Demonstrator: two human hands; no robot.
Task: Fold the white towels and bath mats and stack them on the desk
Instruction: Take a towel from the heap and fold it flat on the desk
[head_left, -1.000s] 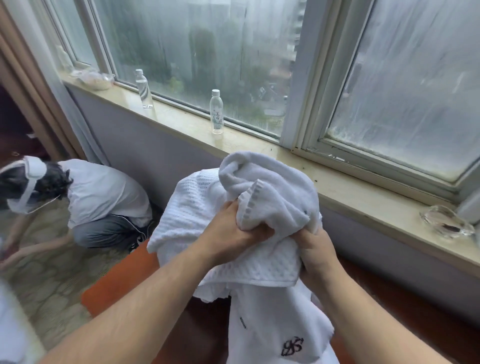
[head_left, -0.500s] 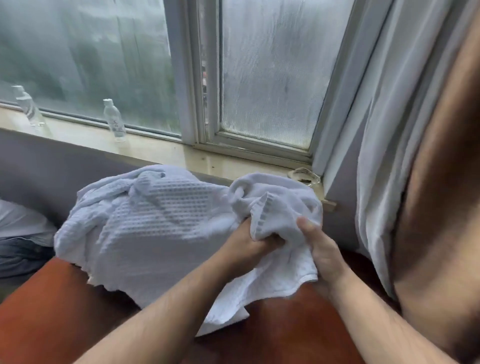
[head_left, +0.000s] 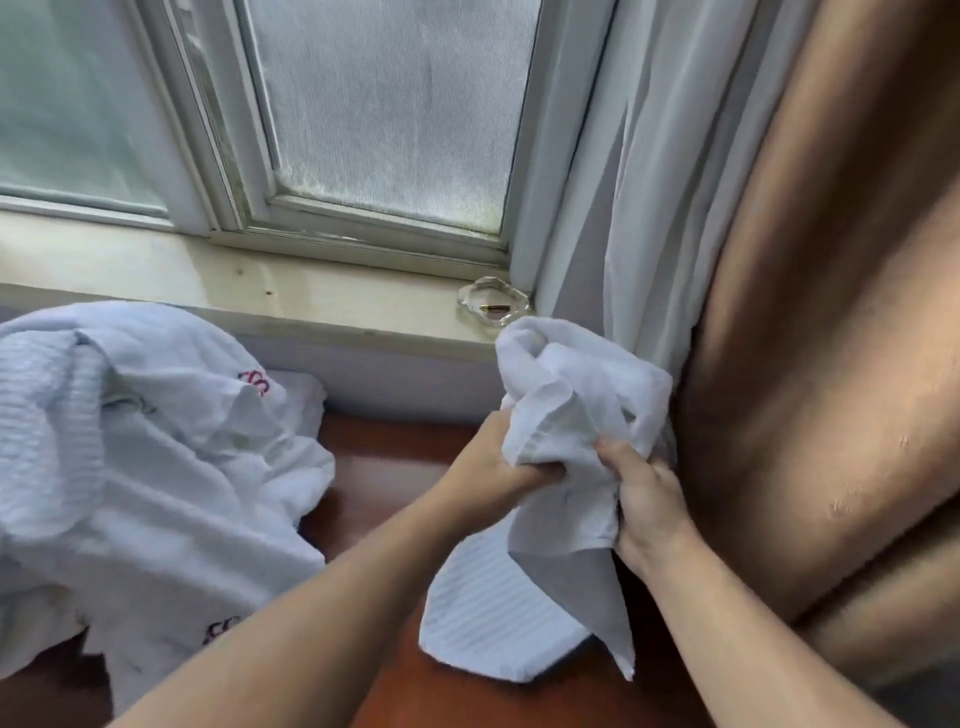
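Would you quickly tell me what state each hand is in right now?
Left hand: closed, gripping the white towel.
Right hand: closed, gripping the same white towel.

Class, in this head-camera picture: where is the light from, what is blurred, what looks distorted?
Head view: soft daylight through the misted window; linen heap at left smeared, the towel in the left hand and right hand sharper; window uprights lean, a wide-angle effect.

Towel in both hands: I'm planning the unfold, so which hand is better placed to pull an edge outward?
Probably the left hand: bare desk lies beside it, while the right hand grips the towel close beside the brown curtain.
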